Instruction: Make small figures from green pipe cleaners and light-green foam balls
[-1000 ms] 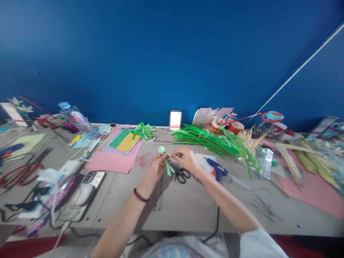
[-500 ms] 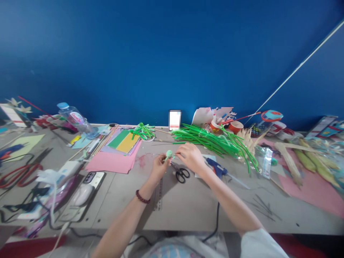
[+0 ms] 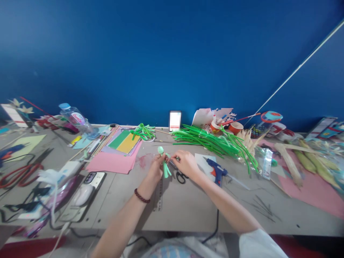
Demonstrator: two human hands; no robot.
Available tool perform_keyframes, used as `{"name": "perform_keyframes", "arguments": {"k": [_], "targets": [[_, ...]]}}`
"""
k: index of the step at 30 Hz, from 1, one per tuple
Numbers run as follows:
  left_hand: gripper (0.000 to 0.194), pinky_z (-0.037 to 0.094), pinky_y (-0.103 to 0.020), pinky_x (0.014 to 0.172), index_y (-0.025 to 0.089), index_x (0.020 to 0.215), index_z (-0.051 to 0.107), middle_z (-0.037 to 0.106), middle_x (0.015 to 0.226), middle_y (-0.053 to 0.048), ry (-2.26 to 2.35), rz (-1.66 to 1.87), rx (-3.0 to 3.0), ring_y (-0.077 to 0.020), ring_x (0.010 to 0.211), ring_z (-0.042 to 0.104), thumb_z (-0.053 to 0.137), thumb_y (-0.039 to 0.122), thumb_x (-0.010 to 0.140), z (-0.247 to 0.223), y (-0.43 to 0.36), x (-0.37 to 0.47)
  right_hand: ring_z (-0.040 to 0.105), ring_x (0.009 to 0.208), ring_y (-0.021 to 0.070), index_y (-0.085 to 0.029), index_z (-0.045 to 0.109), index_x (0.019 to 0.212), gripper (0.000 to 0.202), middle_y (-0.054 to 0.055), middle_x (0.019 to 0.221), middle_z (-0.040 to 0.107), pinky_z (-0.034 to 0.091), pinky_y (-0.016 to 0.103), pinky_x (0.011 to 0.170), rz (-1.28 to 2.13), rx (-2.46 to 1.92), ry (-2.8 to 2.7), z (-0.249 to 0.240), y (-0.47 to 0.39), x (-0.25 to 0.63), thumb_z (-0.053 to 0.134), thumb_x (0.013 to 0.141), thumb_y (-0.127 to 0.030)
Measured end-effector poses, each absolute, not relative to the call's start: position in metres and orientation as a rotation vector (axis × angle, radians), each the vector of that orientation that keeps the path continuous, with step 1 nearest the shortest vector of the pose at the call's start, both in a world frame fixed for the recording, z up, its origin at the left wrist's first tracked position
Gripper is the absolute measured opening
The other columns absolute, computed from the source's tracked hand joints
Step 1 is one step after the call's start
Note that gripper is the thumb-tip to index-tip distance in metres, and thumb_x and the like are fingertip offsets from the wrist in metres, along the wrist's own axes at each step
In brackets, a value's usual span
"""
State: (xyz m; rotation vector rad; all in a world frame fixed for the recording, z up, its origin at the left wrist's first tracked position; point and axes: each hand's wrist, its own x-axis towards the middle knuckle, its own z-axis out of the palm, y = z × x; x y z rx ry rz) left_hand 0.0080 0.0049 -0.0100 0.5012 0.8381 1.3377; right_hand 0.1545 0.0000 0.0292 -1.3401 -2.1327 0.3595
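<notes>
In the head view my left hand [image 3: 156, 167] is closed on a light green pipe-cleaner figure [image 3: 166, 171], pinched near its middle. Its round knob stands above the fingers and several pale strands hang below them. My right hand [image 3: 186, 164] is just to the right, thumb and fingers pinched together beside the figure. What lies in that pinch is too small to make out. Black-handled scissors [image 3: 181, 178] lie on the table under my right hand, partly covered by it. A clear ruler [image 3: 158, 199] lies below my left hand.
A blue glue gun [image 3: 219, 171] lies right of my right hand. Bright green pipe cleaners [image 3: 206, 139] are heaped behind. Coloured sheets [image 3: 114, 162] lie to the left, near a phone [image 3: 91, 182] and a bottle [image 3: 77, 120]. Loose dark wires [image 3: 264, 208] lie at right.
My left hand has turned the figure, so the knob moved left and up and the hanging strands now show. My right hand has shifted slightly left and down.
</notes>
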Motion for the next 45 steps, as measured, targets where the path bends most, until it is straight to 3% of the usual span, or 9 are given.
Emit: {"name": "perform_keyframes", "arguments": {"k": [7,13,18,31,40,45], "targets": [[0.028,0.04,-0.02,0.049,0.011,0.061,0.062,0.058,0.053,0.001,0.836,1.223,0.523,-0.0082,0.05,0.053,0.084,0.025,0.051,-0.003,0.005,0.004,0.063,0.07,0.0163,-0.022,0.068,0.074,0.009,0.0,0.077,0.072,0.041,0.024,0.065,0.633,-1.341,-1.977,0.029,0.013,0.166,0.062,0.081,-0.022],[0.028,0.032,-0.02,0.046,0.014,0.056,0.058,0.055,0.049,0.003,0.913,1.252,0.688,-0.0064,0.043,0.046,0.08,0.03,0.056,-0.006,0.003,0.006,0.061,0.08,0.0186,-0.022,0.068,0.076,0.008,0.002,0.081,0.071,0.041,0.027,0.071,0.448,-1.297,-2.031,0.032,0.018,0.175,0.062,0.081,-0.018],[0.025,0.036,-0.021,0.053,0.017,0.055,0.058,0.055,0.05,0.004,0.958,1.309,0.687,-0.0074,0.046,0.048,0.079,0.03,0.057,-0.007,0.004,0.006,0.058,0.081,0.0191,-0.021,0.067,0.076,0.009,0.003,0.079,0.07,0.041,0.029,0.074,0.36,-1.26,-2.098,0.034,0.017,0.174,0.063,0.081,-0.015],[0.018,0.032,-0.022,0.048,0.016,0.055,0.066,0.055,0.047,0.001,1.06,1.282,0.918,-0.0093,0.043,0.046,0.08,0.028,0.054,-0.01,0.002,0.007,0.055,0.079,0.0189,-0.02,0.067,0.076,0.009,0.002,0.081,0.07,0.039,0.031,0.076,0.172,-1.227,-2.182,0.036,0.019,0.175,0.063,0.084,-0.02],[0.017,0.034,-0.021,0.046,0.018,0.055,0.065,0.058,0.054,0.001,1.217,1.466,1.026,-0.0111,0.05,0.046,0.08,0.026,0.053,-0.009,0.0,0.012,0.051,0.083,0.0209,-0.018,0.066,0.08,0.026,0.007,0.082,0.067,0.033,0.033,0.074,-0.228,-1.143,-2.339,0.042,0.001,0.164,0.044,0.094,-0.02],[0.02,0.037,-0.022,0.051,0.018,0.055,0.063,0.055,0.05,0.003,1.162,1.537,0.872,-0.0106,0.049,0.047,0.079,0.03,0.056,-0.005,0.0,0.01,0.055,0.074,0.0178,-0.018,0.064,0.08,0.029,0.006,0.079,0.066,0.032,0.032,0.07,-0.158,-1.169,-2.304,0.038,-0.009,0.152,0.04,0.096,-0.023]]}}
